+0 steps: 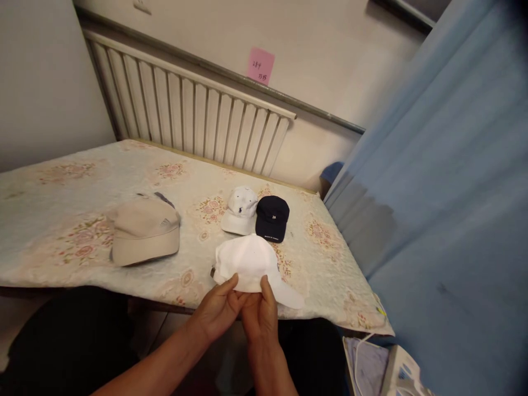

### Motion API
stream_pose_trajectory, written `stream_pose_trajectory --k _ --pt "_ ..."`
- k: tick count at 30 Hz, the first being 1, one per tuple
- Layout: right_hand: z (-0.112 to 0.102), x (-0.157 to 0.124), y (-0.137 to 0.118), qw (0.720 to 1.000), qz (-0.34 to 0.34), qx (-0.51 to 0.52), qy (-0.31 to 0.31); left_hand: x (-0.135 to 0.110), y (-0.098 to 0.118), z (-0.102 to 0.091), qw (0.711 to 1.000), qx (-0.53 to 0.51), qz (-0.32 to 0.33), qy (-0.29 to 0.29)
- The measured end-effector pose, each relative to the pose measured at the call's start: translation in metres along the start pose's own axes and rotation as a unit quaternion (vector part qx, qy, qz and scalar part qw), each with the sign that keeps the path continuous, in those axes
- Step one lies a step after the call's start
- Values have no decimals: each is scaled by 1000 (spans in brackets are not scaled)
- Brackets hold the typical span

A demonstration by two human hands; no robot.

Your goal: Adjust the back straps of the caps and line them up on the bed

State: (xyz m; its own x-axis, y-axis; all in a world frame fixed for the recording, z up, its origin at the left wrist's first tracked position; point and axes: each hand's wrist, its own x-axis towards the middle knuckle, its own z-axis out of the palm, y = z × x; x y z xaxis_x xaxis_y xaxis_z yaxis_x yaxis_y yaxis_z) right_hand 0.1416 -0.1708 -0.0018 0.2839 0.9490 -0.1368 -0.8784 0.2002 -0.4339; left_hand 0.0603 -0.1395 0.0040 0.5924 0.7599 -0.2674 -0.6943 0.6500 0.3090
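A plain white baseball cap (247,261) is held near the table's front edge, its brim pointing right. My left hand (218,308) pinches the cap's lower edge, thumb on the outside. Close beside it, my right hand (259,313) grips the same edge with its thumb up. The fingers of both hands are partly hidden under and inside the cap. Just beyond lie a white cap (242,203) with a small dark emblem and a navy cap (273,214) with small white lettering, side by side. Farther left rests a beige cap (144,228).
The caps lie on a table with a floral cloth (322,269). A radiator (198,110) and a wall with a pink note (260,65) stand behind. A blue curtain (433,192) hangs at the right. Below it, a box with a white cord (367,357) sits low.
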Motion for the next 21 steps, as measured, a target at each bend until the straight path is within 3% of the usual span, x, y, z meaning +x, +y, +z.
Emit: stream_pose_trajectory --k 7,13,21 --pt "2 -2 1 999 -39 -19 16 -2 -1 5 1000 -2 17 -4" --pt "6 -4 16 995 -68 -46 53 -7 -2 10 1000 1 -17 -19" --pt "9 0 6 994 -28 -6 101 -11 -2 4 1000 2 7 -10"
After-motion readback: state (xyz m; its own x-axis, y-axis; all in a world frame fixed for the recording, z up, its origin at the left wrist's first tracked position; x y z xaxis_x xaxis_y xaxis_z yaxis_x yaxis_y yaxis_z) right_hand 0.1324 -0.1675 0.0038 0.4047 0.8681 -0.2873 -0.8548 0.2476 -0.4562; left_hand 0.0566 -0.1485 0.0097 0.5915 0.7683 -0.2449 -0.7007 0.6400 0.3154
